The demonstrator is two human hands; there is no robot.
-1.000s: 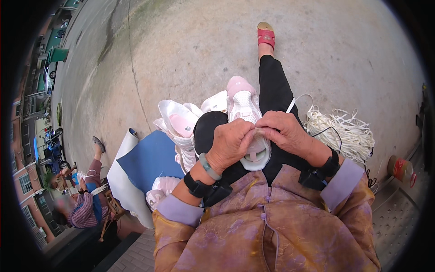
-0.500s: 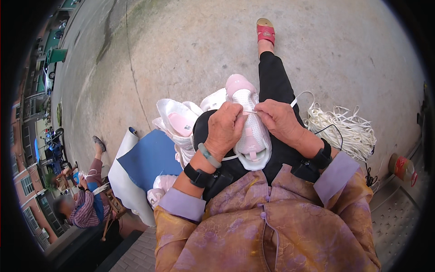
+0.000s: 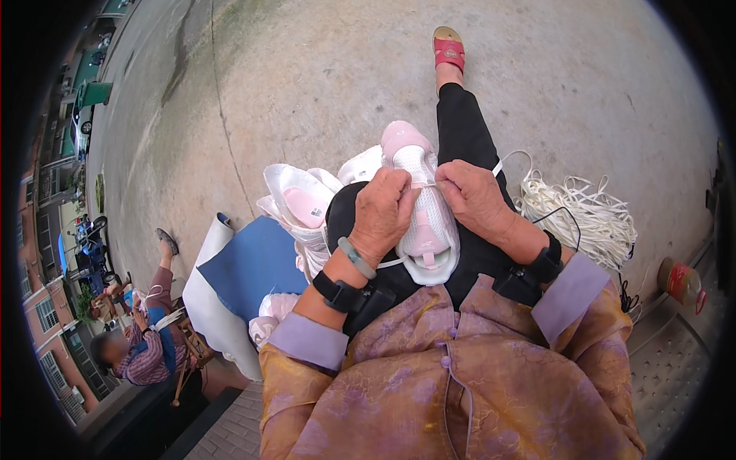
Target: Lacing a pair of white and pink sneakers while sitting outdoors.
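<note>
A pink and white sneaker lies across my lap, its toe pointing away from me. My left hand is closed at the left of the lace opening, thumb and fingers pinching a white shoelace. On the opposite side my right hand pinches the same lace, which runs short and taut between the two over the tongue. One lace length hangs below my left wrist; another loops beyond my right hand. The fingertips partly cover the eyelets.
White and pink shoes are piled left of my knee, beside a blue sheet. A tangle of white laces lies at right, near a plastic bottle. Far left, another person sits working.
My right hand has shifted slightly up and right, the lace still stretched between both hands. The rest of the view has moved only slightly.
</note>
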